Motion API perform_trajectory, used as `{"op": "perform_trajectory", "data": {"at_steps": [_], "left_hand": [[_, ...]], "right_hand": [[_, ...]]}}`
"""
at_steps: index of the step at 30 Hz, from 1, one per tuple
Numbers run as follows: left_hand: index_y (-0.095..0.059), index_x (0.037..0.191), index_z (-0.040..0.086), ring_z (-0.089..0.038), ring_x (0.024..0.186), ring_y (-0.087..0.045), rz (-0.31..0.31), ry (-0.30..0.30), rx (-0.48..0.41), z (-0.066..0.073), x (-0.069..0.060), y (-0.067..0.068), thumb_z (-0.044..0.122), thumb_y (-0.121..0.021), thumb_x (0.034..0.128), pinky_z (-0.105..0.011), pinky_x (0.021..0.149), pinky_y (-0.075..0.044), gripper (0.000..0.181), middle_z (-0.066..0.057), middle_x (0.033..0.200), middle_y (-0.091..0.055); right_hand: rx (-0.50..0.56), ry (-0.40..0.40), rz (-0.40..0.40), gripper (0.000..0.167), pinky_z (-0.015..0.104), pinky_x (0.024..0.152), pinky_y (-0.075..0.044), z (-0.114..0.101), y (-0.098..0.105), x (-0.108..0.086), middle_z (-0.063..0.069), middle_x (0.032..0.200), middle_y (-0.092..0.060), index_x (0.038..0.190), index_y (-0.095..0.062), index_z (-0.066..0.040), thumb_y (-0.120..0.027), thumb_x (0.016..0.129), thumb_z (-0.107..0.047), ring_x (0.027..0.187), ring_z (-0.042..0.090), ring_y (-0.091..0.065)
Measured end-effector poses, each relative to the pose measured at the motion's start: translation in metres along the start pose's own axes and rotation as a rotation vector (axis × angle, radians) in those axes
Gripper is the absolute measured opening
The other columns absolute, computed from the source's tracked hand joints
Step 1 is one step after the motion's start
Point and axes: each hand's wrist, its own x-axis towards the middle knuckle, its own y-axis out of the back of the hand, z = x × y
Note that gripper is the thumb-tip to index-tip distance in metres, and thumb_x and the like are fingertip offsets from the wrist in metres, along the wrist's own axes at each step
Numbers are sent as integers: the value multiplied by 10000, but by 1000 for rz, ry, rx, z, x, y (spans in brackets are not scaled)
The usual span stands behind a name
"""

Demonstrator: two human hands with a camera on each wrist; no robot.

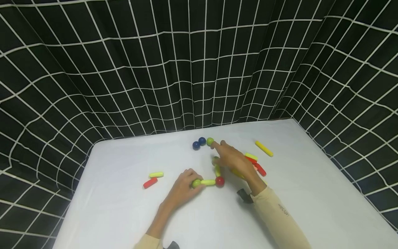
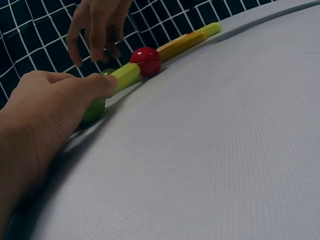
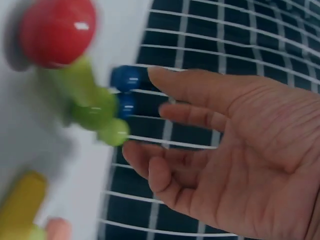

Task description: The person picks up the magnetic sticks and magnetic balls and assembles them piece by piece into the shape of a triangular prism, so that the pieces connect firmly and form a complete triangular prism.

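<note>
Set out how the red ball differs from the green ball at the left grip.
Color: the red ball is deep red, the green ball yellowish green.
Joints: the red ball sits at a corner between two yellow-green sticks; the green ball shows only one.
Hold: the left grip holds the green ball's end; nothing grasps the red ball.
Shared: both are round and joined to the same stick.

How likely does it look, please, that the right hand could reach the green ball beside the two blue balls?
Probably yes: the right hand looks empty and close to the green ball, with nothing visible in between.
</note>
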Motion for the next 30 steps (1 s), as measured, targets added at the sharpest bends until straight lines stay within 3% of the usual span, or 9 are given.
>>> {"op": "perform_trajectory", "data": {"at_steps": [3, 8, 10, 13, 16, 19, 22, 26, 30], "left_hand": [[-754, 1107, 233, -25, 901, -501, 9, -3, -12, 2, 0, -3, 352, -769, 944, -218, 821, -495, 203, 128, 1006, -601], [-747, 1127, 235, -31, 923, -505, 17, 18, -9, 6, 0, -2, 365, -770, 941, -229, 838, -513, 228, 120, 1030, -593], [-735, 1172, 249, -22, 959, -511, 18, 29, 16, 7, 0, 2, 422, -755, 944, -241, 872, -532, 286, 127, 1067, -593], [-717, 1252, 245, -52, 1046, -552, 32, 48, 55, 9, 2, 19, 469, -721, 962, -300, 944, -557, 367, 101, 1140, -626], [-710, 1289, 201, -155, 1117, -603, 93, 70, 170, 5, 3, 49, 411, -700, 991, -404, 998, -538, 365, 30, 1193, -676], [-716, 1277, 149, -270, 1143, -628, 148, 153, 306, -3, -2, 81, 297, -724, 984, -489, 980, -501, 329, -51, 1208, -701], [-735, 1223, 101, -330, 1083, -651, 122, 247, 393, -12, -11, 101, 203, -768, 931, -532, 922, -501, 312, -110, 1158, -712], [-774, 1091, 67, -324, 920, -689, 68, 258, 420, -22, -17, 105, 100, -786, 881, -534, 811, -549, 213, -131, 1017, -737], [-775, 1038, 62, -290, 854, -694, 153, 208, 394, -25, -12, 94, 84, -819, 864, -482, 760, -564, 181, -110, 955, -742]], "right_hand": [[-60, 59, -69, 385, 399, 793, -549, 1, 10, -14, 102, 1157, -645, 1312, -613, -199, -749, 951, -191, 935, 243, -602], [-112, 127, -323, 279, 370, 819, -480, 8, 12, -30, 9, 969, -655, 1171, -682, -257, -783, 922, -183, 932, 199, -585], [-120, 143, -382, 254, 361, 808, -463, 9, 7, -31, -9, 921, -637, 1130, -692, -264, -804, 912, -197, 917, 183, -583], [-133, 167, -391, 186, 336, 784, -442, 9, -1, -29, -26, 859, -595, 1054, -692, -238, -802, 916, -178, 875, 163, -564], [-150, 167, -384, 185, 325, 761, -430, 7, -7, -26, -31, 831, -572, 1031, -680, -220, -812, 910, -176, 843, 158, -555], [-149, 151, -389, 198, 316, 750, -428, 5, -10, -25, -30, 828, -577, 1036, -679, -221, -817, 904, -167, 823, 156, -557], [-142, 140, -392, 211, 308, 739, -434, 3, -10, -24, -27, 832, -583, 1067, -688, -219, -814, 906, -165, 806, 154, -559], [-160, 142, -397, 214, 303, 731, -426, 2, -10, -23, -24, 834, -577, 1089, -687, -206, -804, 914, -167, 800, 149, -548], [-175, 146, -398, 194, 305, 737, -422, 4, -12, -21, -26, 835, -577, 1057, -683, -216, -806, 913, -175, 810, 147, -547]]}}
